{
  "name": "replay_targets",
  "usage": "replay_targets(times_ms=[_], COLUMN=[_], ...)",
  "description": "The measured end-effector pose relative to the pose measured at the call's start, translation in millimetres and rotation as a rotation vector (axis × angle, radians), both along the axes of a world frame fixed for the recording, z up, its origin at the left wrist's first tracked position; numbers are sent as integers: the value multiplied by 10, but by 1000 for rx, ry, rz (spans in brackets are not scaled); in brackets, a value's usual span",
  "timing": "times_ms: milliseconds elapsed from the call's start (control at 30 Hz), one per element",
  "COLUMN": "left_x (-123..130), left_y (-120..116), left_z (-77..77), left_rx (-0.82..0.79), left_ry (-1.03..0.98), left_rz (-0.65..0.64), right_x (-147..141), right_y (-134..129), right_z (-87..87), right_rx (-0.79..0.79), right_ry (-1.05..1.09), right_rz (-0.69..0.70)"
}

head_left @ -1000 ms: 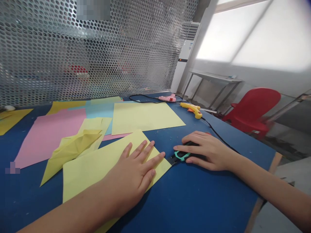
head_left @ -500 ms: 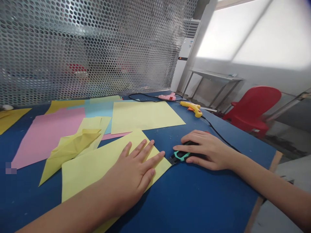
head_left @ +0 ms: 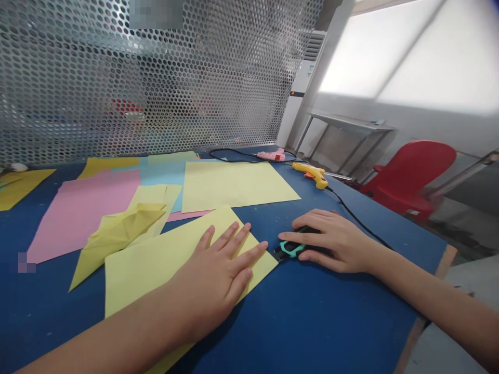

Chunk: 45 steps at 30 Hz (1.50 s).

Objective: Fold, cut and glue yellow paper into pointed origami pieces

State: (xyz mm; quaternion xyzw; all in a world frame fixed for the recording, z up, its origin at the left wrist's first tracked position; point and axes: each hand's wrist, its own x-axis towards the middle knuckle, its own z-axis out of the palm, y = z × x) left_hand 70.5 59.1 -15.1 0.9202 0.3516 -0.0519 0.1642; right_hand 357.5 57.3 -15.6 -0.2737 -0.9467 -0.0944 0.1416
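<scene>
My left hand (head_left: 218, 278) lies flat with fingers spread, pressing on a pale yellow sheet of paper (head_left: 148, 265). To its right, my right hand (head_left: 331, 241) rests low on the table, fingers curled over a black-and-teal tool (head_left: 291, 249). The palm hides most of this tool, so I cannot tell its kind. Its narrow dark tip sits at the right corner of the sheet. Left of the sheet is a creased, folded piece of yellow paper (head_left: 120, 228).
Behind are another pale yellow sheet (head_left: 237, 184), pink paper (head_left: 89, 213) and blue paper (head_left: 161, 174). A yellow glue gun (head_left: 312, 174) with a black cord and a pink glue gun (head_left: 273, 155) lie at the back right. A perforated metal panel (head_left: 163, 83) borders the blue table (head_left: 312, 327).
The whole view has shifted slightly to the right. Both hands, the sheet and the tool keep nearly the same places relative to each other.
</scene>
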Motion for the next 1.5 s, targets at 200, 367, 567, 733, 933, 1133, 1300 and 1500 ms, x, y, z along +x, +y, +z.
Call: replay_targets(times_ms=[200, 367, 567, 733, 933, 1133, 1300, 1500], left_x=[-13, -13, -15, -24, -27, -19, -12, -20], left_y=[-18, -20, -25, -37, -18, -28, -27, -9], left_z=[-1, 0, 29, 13, -5, 19, 31, 26], left_rx=[0, -3, -3, 0, -1, -8, -10, -20], left_ry=[4, 2, 3, -4, -6, -5, -8, -20], left_rz=[0, -3, 3, -2, -6, -11, -10, -8], right_x=[-34, -33, -37, -53, -50, -65, -80, -74], right_y=[-1, 1, -6, -10, -11, -8, -15, -16], right_z=[1, 50, 9, -11, 29, 64, 77, 64], right_rx=[10, -16, 7, 3, -30, -29, -28, -27], right_ry=[14, 0, 18, 6, 6, -2, -9, -13], right_rz=[30, 46, 31, 27, 44, 48, 49, 39])
